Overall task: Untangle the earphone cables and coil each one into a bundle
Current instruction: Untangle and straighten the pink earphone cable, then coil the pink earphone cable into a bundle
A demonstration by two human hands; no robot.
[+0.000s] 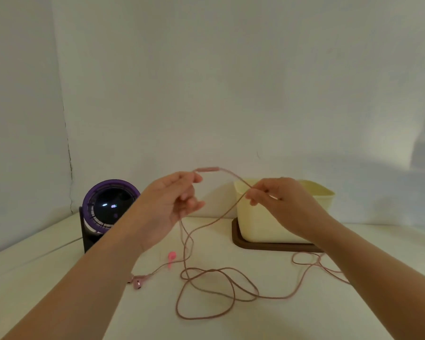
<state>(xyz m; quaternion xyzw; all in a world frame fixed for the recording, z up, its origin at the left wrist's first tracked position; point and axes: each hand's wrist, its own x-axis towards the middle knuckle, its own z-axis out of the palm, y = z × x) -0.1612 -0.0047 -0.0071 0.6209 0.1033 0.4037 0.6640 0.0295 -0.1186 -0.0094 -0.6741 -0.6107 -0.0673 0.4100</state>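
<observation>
Both hands are raised above the tabletop (268, 325) with a pink earphone cable (185, 278) stretched between them. Left hand (172, 202) pinches the cable between thumb and forefinger, just beside the inline remote (206, 169), which sticks out past the fingertips; its other fingers are loosely curled. Right hand (282, 200) pinches the same cable with its fingertips a little lower, in front of a cream tub (268, 224).

From the right hand's pinch the cable slopes down and to the left, passes below the left hand and drops to the tabletop. There it lies in several loose loops that cross one another, between the two forearms. One strand runs left to a pair of pink earbuds (137, 282) lying together on the tabletop near the left forearm. Another strand trails right into a smaller loop near the tub and goes under the right forearm. Whether this is one cable or two, I cannot tell.

A small bright pink piece (171, 257) lies on the tabletop just beside the strand that leads to the earbuds. The cream tub stands on a dark brown tray (268, 246) against the wall. A purple-rimmed desk fan (108, 204) on a dark stand sits at the back left.
</observation>
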